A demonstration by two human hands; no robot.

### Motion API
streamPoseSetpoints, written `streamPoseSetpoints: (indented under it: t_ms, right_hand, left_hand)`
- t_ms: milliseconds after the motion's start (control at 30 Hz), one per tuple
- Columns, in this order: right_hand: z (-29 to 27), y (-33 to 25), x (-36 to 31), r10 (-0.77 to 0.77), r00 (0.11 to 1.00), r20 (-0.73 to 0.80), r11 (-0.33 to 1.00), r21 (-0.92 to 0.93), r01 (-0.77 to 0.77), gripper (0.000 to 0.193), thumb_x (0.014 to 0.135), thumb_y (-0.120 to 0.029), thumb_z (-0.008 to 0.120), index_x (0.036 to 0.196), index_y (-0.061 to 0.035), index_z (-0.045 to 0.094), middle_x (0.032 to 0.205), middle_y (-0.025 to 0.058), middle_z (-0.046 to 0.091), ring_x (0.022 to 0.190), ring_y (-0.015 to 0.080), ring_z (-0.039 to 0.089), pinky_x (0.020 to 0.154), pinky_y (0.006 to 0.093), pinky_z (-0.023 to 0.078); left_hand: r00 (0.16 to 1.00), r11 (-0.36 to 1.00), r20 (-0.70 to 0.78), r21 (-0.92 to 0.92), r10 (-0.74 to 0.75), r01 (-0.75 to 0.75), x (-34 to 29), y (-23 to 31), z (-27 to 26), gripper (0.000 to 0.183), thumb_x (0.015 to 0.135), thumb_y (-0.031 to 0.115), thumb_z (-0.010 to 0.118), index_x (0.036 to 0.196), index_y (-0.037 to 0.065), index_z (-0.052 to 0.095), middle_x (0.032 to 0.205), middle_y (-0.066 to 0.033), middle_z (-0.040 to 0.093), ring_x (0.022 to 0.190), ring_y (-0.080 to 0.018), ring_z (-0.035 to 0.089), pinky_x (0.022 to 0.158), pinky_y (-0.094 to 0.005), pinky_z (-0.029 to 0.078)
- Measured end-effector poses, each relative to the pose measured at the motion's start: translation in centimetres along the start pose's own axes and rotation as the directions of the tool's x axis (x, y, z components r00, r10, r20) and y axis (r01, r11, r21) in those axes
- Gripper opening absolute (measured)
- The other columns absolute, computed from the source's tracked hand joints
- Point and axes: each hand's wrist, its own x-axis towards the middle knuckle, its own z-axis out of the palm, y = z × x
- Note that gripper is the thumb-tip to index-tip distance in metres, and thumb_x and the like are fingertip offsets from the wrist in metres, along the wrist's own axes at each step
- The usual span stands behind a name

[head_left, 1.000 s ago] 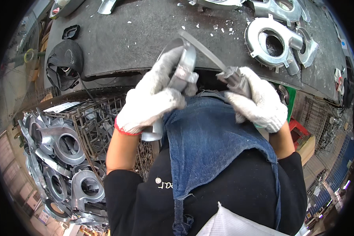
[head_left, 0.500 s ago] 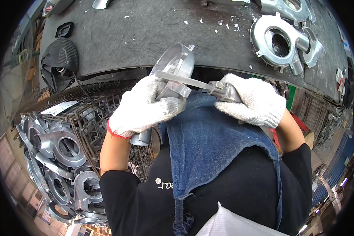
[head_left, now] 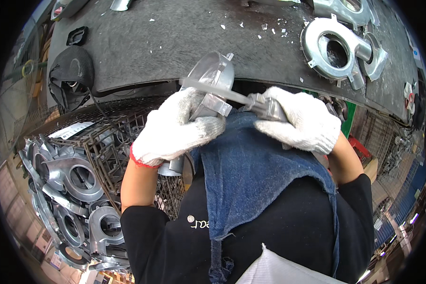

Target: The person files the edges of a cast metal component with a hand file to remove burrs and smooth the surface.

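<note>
My left hand (head_left: 177,128), in a white knit glove with a red cuff, is closed round a silvery cast-metal blower housing (head_left: 212,71). The housing is tilted, its round rim upward and its squared outlet beside my thumb. In my right hand (head_left: 307,118), also gloved, is the grey, blocky handle of a flat file (head_left: 217,92). The narrow blade points left and crosses in front of the housing just above the outlet. Slight blur on the blade hides whether it touches the metal. My right fingers partly cover the handle.
More housings (head_left: 329,49) lie at the dark bench's right. Small pale chips are scattered over the bench top (head_left: 184,28). A black mesh object (head_left: 72,71) sits at its left edge. To my left, a wire cage (head_left: 99,156) stands beside a heap of metal housings (head_left: 78,180).
My right hand and the file have shifted slightly left and away from me along the housing. My left hand and the housing have barely moved.
</note>
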Motion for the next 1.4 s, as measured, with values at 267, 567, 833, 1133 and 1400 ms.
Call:
streamPoseSetpoints:
  t_ms: [267,567,833,1133,1400]
  right_hand:
    - [0.6,0.1,0.5,-0.094,0.994,-0.056,0.993,-0.075,0.090,0.048,0.092,-0.058,0.064,0.113,-0.0146,0.061,0.081,0.0162,0.069,0.077,0.0374,0.070,0.070,0.0450,0.054]
    - [0.9,0.0,-1.3,0.009,0.997,-0.079,1.000,-0.024,-0.011,0.046,0.090,-0.053,0.068,0.116,-0.0149,0.061,0.085,0.0162,0.073,0.081,0.0394,0.072,0.073,0.0456,0.056]
    - [1.8,0.1,-2.0,-0.160,0.964,-0.214,0.984,-0.116,0.138,0.045,0.091,-0.052,0.068,0.117,-0.0157,0.062,0.085,0.0143,0.073,0.077,0.0363,0.073,0.071,0.0430,0.057]
    - [2.0,0.4,0.6,-0.361,0.833,-0.420,0.933,-0.145,0.331,0.055,0.093,-0.029,0.070,0.142,-0.0159,0.048,0.094,0.0131,0.074,0.081,0.0324,0.074,0.070,0.0433,0.059]
    - [2.0,-0.1,2.6,-0.305,0.853,-0.424,0.901,-0.417,0.115,0.059,0.092,-0.016,0.072,0.146,-0.0180,0.048,0.096,0.0073,0.073,0.081,0.0269,0.074,0.073,0.0350,0.059]
  left_hand:
    - [0.997,0.999,-0.069,-0.033,-0.028,0.025,-0.4,-0.4,0.5,0.066,0.074,0.022,0.086,0.131,0.001,0.062,0.103,-0.0077,0.072,0.083,-0.0150,0.070,0.073,-0.0303,0.059]
    - [0.999,0.989,-0.042,-0.149,0.016,-0.022,0.2,-0.2,0.0,0.056,0.077,0.020,0.083,0.126,0.000,0.064,0.096,-0.0075,0.071,0.080,-0.0128,0.067,0.071,-0.0288,0.055]
    - [0.999,0.992,-0.048,-0.124,0.010,-0.016,0.1,-0.7,0.7,0.063,0.084,0.014,0.078,0.141,0.001,0.054,0.102,-0.0105,0.071,0.084,-0.0148,0.068,0.074,-0.0287,0.056]
    - [0.979,0.838,0.122,-0.540,0.163,-0.072,-0.4,-1.2,1.3,0.079,0.078,0.010,0.080,0.147,0.000,0.043,0.117,-0.0157,0.067,0.093,-0.0208,0.069,0.085,-0.0365,0.058]
    - [0.994,0.968,0.017,-0.229,0.106,-0.100,0.4,-1.6,0.7,0.081,0.083,0.026,0.078,0.149,-0.004,0.041,0.111,-0.0133,0.067,0.096,-0.0190,0.066,0.085,-0.0328,0.055]
